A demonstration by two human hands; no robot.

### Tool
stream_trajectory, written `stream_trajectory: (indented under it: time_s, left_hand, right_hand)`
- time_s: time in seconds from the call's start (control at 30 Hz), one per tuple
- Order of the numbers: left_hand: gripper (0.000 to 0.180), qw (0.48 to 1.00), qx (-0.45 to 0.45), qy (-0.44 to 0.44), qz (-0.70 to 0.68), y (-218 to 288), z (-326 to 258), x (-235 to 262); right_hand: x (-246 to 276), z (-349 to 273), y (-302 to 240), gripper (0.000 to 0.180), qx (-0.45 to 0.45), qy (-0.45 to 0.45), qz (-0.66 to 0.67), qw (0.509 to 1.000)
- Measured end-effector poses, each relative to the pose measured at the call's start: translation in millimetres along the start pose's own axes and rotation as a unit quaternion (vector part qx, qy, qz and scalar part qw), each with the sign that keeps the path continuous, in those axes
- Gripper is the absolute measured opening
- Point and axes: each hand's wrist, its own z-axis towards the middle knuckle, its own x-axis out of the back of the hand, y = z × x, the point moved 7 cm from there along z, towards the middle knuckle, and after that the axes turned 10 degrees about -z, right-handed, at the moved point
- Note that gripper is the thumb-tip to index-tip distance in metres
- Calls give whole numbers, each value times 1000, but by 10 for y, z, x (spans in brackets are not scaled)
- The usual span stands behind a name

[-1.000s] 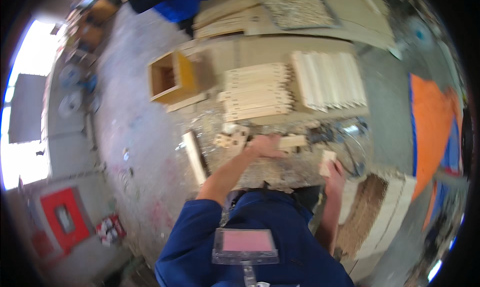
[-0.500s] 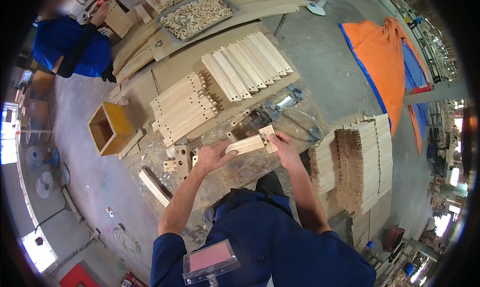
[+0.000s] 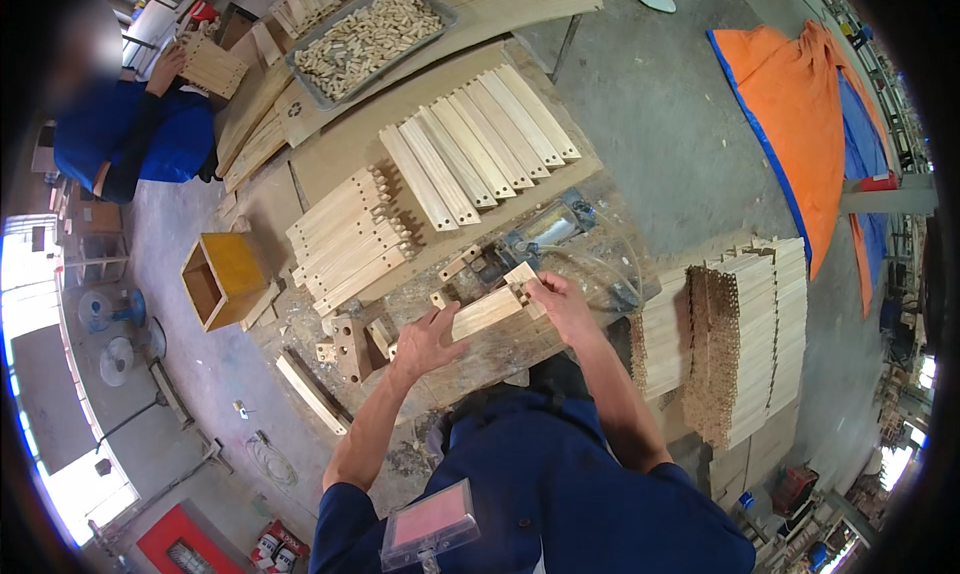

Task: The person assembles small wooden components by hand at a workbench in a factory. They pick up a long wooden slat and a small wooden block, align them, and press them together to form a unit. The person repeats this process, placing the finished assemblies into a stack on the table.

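My left hand (image 3: 425,339) and right hand (image 3: 560,304) hold a wooden slat (image 3: 490,312) over the crowded workbench (image 3: 600,174). A metal clamp machine (image 3: 540,239) stands just beyond it, blocking the way forward. Small wooden blocks (image 3: 350,344) crowd the left. Stacked slats (image 3: 740,344) wall off my right. Only the strip of bench nearest my body is open.

Woodworking shop: stacked slats (image 3: 480,144), dowel tray (image 3: 370,39), cluttered workbench (image 3: 600,189).

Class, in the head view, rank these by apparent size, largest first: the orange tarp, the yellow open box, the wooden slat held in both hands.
1. Orange tarp
2. Yellow open box
3. Wooden slat, though it sits nearer the camera.
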Motion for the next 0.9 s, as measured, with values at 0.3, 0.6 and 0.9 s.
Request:
stream_trajectory:
  time_s: [0.3,0.6,0.9]
  left_hand:
    - [87,971,144,192,-11,419,1496,38]
    - [48,916,273,283,77,-366,3018,303]
    - [61,887,287,340,121,-302,2896,331]
  right_hand:
    - [1072,455,-270,26,73,44,150,985]
    - [1551,478,-263,18,41,56,155,985]
    - [1787,458,-74,20,25,90,170,981]
